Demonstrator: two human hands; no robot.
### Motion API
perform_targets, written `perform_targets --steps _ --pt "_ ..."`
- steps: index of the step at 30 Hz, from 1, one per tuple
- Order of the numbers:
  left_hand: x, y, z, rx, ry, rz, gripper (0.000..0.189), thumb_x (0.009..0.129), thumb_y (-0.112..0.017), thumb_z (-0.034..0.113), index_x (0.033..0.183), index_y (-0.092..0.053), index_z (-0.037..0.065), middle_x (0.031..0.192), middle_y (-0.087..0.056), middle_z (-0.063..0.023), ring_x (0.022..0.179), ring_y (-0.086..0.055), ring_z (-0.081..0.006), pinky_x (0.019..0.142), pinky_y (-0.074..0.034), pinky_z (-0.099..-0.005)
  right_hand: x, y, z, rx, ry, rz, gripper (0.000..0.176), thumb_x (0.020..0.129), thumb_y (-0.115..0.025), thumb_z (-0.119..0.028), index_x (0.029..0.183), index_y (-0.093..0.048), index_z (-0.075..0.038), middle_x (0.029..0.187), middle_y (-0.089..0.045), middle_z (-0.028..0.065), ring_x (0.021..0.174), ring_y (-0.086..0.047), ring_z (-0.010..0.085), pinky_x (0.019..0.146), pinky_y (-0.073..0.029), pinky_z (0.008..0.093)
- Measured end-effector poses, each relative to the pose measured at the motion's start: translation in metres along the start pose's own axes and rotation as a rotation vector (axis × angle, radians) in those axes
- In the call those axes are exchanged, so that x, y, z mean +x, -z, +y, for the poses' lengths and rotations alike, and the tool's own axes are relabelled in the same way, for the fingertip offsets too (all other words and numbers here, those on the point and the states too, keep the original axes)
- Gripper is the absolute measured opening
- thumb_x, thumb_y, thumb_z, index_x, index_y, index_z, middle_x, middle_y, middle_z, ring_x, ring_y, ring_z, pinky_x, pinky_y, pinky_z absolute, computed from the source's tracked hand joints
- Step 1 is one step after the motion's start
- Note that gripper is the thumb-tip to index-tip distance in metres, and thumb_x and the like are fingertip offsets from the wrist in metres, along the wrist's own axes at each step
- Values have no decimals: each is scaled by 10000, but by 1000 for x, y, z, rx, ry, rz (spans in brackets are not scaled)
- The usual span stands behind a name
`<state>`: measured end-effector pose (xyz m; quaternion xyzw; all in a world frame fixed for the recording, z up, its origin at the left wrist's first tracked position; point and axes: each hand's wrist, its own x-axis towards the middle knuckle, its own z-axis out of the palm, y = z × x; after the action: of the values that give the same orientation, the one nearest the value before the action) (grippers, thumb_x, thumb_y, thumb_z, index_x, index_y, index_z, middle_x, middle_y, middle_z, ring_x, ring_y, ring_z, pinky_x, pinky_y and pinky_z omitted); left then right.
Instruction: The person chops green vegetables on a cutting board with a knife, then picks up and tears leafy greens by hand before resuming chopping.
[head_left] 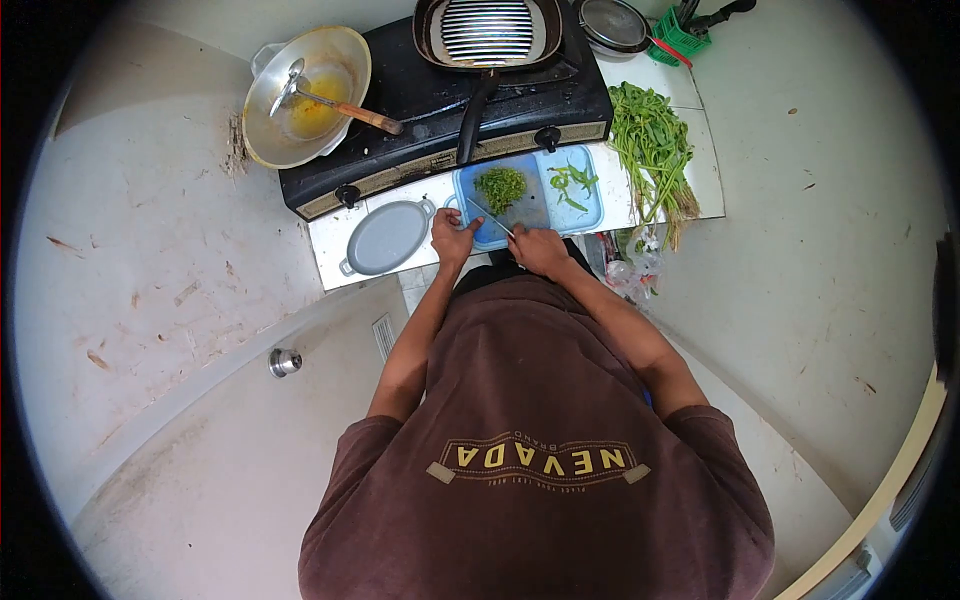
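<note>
A knife [488,214] is in my right hand [538,250], its blade pointing up and left over the blue cutting board [537,208]. My left hand [453,236] is at the board's left edge, fingers bent close to the blade; whether they hold anything is too small to tell. Chopped greens [500,188] form a small heap on the board just above the blade. Some loose green leaves [572,186] lie in the pale blue tray [596,213] at the right.
A black stove [400,150] stands behind the board, bearing a large pan [262,135] with a ladle [350,109] and a grill pan [425,40]. Left is a grey oval plate [388,238]. Right are bunched greens [650,145], with a green basket [680,42] farther back.
</note>
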<state>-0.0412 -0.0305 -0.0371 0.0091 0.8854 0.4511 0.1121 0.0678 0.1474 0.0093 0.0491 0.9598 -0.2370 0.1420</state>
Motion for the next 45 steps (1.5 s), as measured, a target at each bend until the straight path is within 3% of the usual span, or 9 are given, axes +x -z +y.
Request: perform_targets --steps 14,20,35,45 --pt "2 -1 -6 12 -3 -33 517 652 -954 305 941 -614 46 832 -618 -67 768 -617 -218 736 -522 -357 -2 -5 1 -16 60 25 368 1018 -514 -346 954 -591 9 679 -680 223 644 -697 418 603 -554 531" --pt "8 4 -1 -36 107 -119 509 661 -946 287 961 -612 49 856 -639 -60 784 -632 -212 759 -530 -352 3 -4 -2 -41 37 -4 355 1018 -510 -331 957 -595 9 702 -691 234 661 -701 426 620 -560 531" --pt "7 3 2 9 117 -96 498 655 -938 284 964 -615 64 844 -648 -53 783 -648 -213 763 -531 -356 1 0 -1 -45 -2 18 343 1011 -517 -329 961 -579 5 694 -688 232 664 -705 423 618 -566 520" --pt "8 1 -4 -38 111 -88 470 664 -935 255 944 -619 48 841 -637 -59 776 -639 -204 748 -522 -340 0 -5 -3 -34 79 52 336 1001 -542 -324 963 -594 6 682 -683 227 634 -694 420 588 -551 525"
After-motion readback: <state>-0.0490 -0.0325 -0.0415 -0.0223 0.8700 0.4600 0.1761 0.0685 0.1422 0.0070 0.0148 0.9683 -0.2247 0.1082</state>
